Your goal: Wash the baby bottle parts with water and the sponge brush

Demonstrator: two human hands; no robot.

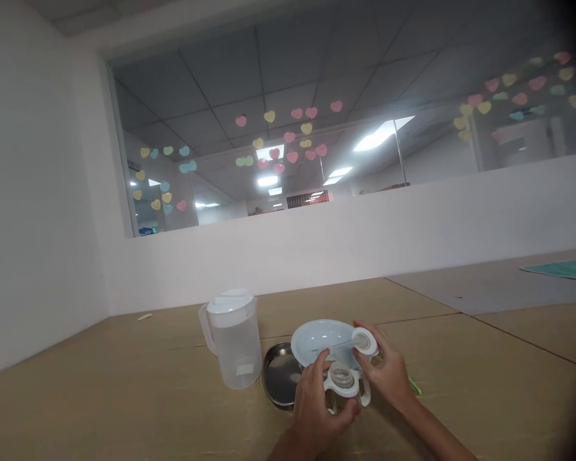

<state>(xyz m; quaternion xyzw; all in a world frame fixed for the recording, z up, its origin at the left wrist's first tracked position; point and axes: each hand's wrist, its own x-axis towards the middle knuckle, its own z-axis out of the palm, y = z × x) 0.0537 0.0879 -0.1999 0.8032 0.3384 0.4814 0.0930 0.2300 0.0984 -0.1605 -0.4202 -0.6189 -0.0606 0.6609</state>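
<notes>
My left hand (317, 398) is wrapped around a small clear bottle with a white collar and side handle (343, 378), its round mouth uncovered and facing up. Between the thumb and fingers of my right hand (386, 368) is a white round cap (365, 342), tilted so its inside shows. From the cap a thin, pale straw-like stem (338, 346) reaches left across a light blue bowl (317, 333). The bowl lies just behind both hands. A shiny metal pan (281, 374) stands left of the bottle, partly covered by my left hand.
A translucent pitcher with a white lid (239, 339) stands left of the pan. A small bright green item (415, 386) shows behind my right wrist. A flat pale piece (144, 317) lies at the far left, a teal cloth (564, 267) at the far right. A white wall (269, 256) bounds the table.
</notes>
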